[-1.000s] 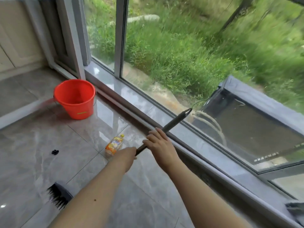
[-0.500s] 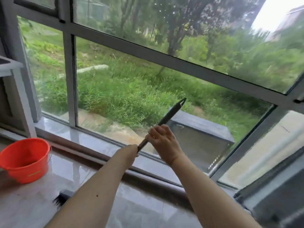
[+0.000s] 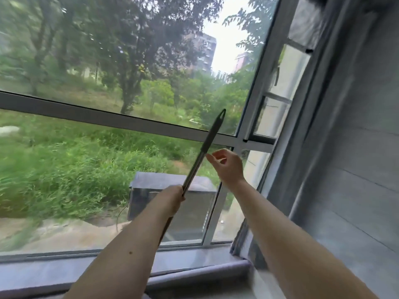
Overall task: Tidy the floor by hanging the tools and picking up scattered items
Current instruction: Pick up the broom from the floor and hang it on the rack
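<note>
A long thin tool handle (image 3: 206, 145), metal with a dark grip and a hanging hole at its tip, points up and to the right in front of the window. My left hand (image 3: 170, 197) is shut around its lower shaft. My right hand (image 3: 226, 165) is off the handle, just to its right, with fingers apart and curled. The tool's head is hidden below my left arm.
A large window with a grey frame (image 3: 121, 121) fills the view, with a stone sill (image 3: 194, 260) below it. A grey panelled wall (image 3: 356, 147) rises at the right. Outside are grass, trees and a dark box (image 3: 155, 195).
The view has swung up and to the right, away from the floor and the red bucket. The handle has risen steeper. My right hand has let go of it.
</note>
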The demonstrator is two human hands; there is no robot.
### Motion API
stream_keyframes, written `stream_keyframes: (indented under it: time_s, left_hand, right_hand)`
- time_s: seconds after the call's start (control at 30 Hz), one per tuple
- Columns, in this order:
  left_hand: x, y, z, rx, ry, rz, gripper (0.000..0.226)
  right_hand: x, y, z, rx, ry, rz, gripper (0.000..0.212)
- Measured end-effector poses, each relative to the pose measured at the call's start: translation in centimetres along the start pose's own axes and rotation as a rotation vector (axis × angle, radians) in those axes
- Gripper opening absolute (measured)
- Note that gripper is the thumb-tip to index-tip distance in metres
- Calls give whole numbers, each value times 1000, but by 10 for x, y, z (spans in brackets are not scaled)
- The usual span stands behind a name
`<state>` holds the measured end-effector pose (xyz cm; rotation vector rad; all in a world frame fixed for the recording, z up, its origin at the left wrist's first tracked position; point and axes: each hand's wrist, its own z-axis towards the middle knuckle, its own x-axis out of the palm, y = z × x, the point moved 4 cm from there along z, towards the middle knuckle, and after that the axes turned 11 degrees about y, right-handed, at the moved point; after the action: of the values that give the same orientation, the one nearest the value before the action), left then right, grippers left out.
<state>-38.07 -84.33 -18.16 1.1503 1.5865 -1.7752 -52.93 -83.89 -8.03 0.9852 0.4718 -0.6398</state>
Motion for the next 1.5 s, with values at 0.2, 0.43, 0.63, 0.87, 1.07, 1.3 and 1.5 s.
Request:
stream_keyframes:
  time_s: [0.2, 0.43, 0.63, 0.87, 1.07, 1.3, 1.5]
  left_hand:
    - [14, -100, 64, 165, 40, 7, 28]
    - [40, -189, 124, 296, 80, -12, 26]
    - [63, -250, 153, 412, 138, -15, 24]
    - [86, -314, 192, 575, 142, -82, 20]
    - [118, -358, 239, 676, 271, -120, 19]
    - [126, -417, 316, 803, 333, -46, 25]
    - [160, -467, 358, 875, 423, -41, 24]
  right_hand:
    - [-77, -48, 32, 87, -91, 87, 25]
    - [-154, -104, 51, 169, -177, 170, 22]
    - [-205, -131, 49, 221, -238, 58, 28]
    - [-260, -174, 54, 336, -354, -16, 32]
    - [-292, -213, 68, 417, -457, -231, 35]
    - [-323, -259, 117, 497, -648, -287, 31]
    - [-356, -297, 120, 624, -791, -329, 25]
